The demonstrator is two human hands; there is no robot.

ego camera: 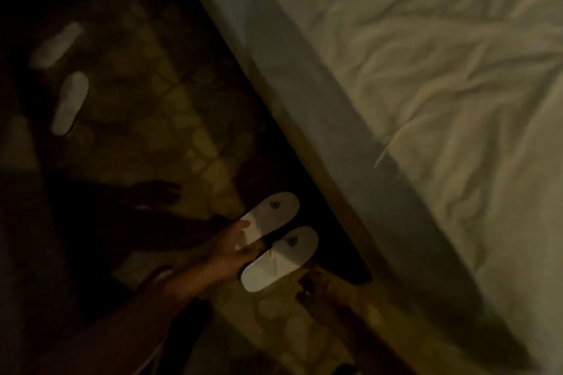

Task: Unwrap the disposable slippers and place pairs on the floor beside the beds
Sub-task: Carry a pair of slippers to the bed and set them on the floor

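Two white disposable slippers lie side by side on the patterned carpet [170,137], close to the side of the bed [304,119]. Both are unwrapped and show a small dark logo on the toe. My left hand [230,248] reaches in from the lower left. Its thumb lies on the heel end of the farther slipper [274,213] and its fingers curl at that slipper's lower edge. The nearer slipper [280,259] lies just below those fingers. My right hand [315,286] is in deep shadow beside the nearer slipper's bed-side edge. Its grip is too dark to read.
A second pair of pale slippers, one [56,44] and the other [70,102], lies apart on the carpet at the upper left. The bed carries a rumpled white duvet [441,85] that fills the right of the view. The room is dim and my arms cast shadows on the floor.
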